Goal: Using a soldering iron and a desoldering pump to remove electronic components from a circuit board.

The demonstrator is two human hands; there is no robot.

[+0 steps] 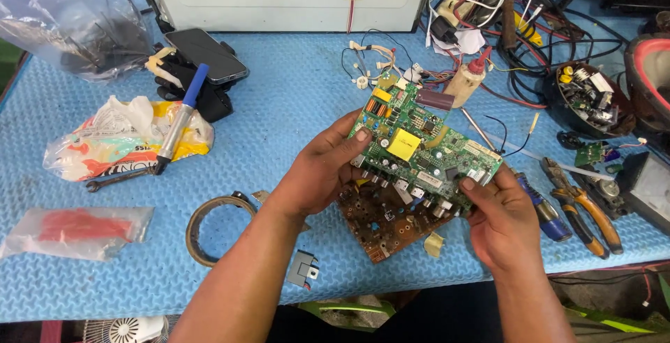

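Gripping green circuit board (426,144) between both hands: left hand (324,168), right hand (499,217) pinching opposite edges.

head-worn, looking down, near workbench (279,106)

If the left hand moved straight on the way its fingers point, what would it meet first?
The left hand already grips the green circuit board; beyond it, probably the small glue bottle, though depth is unclear.

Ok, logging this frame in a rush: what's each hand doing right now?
Left hand: closed on the green circuit board, thumb on top.
Right hand: closed on the same board's near right edge.
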